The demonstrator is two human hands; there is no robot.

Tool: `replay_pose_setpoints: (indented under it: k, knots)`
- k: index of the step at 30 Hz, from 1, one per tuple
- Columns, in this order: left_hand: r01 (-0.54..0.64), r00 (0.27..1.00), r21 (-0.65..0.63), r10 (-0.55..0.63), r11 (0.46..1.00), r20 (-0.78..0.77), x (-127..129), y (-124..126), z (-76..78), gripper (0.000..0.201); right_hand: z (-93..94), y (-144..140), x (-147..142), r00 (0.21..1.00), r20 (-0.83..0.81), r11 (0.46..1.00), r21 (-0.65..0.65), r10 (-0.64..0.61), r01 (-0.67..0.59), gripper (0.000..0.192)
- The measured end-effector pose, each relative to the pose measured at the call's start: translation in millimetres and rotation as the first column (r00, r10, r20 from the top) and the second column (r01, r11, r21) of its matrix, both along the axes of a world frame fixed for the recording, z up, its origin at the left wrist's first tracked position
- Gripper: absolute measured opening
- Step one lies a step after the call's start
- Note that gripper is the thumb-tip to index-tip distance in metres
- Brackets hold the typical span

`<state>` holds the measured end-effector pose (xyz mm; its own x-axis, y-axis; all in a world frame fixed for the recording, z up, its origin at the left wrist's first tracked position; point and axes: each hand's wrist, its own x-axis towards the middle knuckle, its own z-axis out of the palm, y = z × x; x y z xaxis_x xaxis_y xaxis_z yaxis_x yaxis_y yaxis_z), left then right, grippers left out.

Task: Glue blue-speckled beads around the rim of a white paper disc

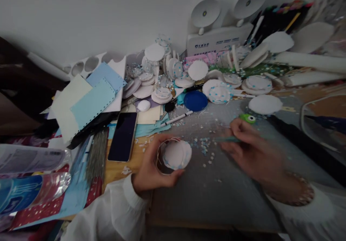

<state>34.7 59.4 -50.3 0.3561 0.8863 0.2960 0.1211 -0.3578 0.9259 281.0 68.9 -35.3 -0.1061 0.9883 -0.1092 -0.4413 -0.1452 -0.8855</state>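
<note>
My left hand [155, 174] is closed round the edge of a small round white paper disc [177, 154] with pale blue bits along its rim. A thin loop of string or wire [157, 158] curves beside the disc, inside the grip. Over the grey mat, my right hand [251, 151] pinches a slim teal tool [228, 139], smeared by motion, perhaps tweezers. Tiny blue and white star-shaped paper bits [205, 145] lie scattered between both hands. Just beyond my right fingers sits a green paper punch [247, 118].
Many white discs [198, 70] crowd the back beside a blue round lid [195, 101]. A phone [123, 136], coloured paper sheets [93, 98] and plastic bottles [32, 190] occupy the left. A black bar [305, 147] and a white cable [303, 113] lie right. The grey mat [205, 205] spreads in front.
</note>
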Motion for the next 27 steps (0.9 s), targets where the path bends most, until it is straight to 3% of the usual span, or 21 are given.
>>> replay_pose_setpoints:
  k: [3,7,10,12,14,18,27]
  knots:
    - [-0.032,0.986,0.065,0.042,0.997,-0.162,-6.3,6.2,3.0,0.066,1.0,7.6,8.6,0.982,0.172,0.992,0.119,-0.072,0.052,0.010]
    - [0.013,0.935,0.120,0.030,0.993,-0.353,-8.4,11.2,6.3,0.067,0.4,12.5,14.3,0.862,0.497,0.958,0.282,-0.100,-0.052,0.010]
    - [0.032,0.909,0.124,0.023,0.992,-0.416,-7.2,11.7,6.8,0.064,-1.4,16.1,14.4,0.744,0.631,0.874,0.466,-0.220,-0.137,0.009]
    - [0.038,0.901,0.116,0.016,0.992,-0.433,-6.9,11.1,7.0,0.063,-4.3,18.2,13.5,0.707,0.654,0.817,0.544,-0.269,-0.192,0.011]
    - [0.043,0.899,0.119,0.013,0.992,-0.437,-7.0,10.4,7.6,0.062,-8.3,18.7,11.9,0.678,0.683,0.826,0.528,-0.273,-0.199,0.014]
    - [0.061,0.894,0.150,0.012,0.987,-0.447,-7.1,9.1,10.5,0.061,-15.9,14.8,8.1,0.621,0.732,0.901,0.423,-0.280,-0.092,0.021]
    - [0.095,0.906,0.183,-0.009,0.979,-0.422,-4.7,5.1,13.9,0.066,-15.0,11.4,6.5,0.623,0.697,0.870,0.490,-0.354,-0.053,0.023]
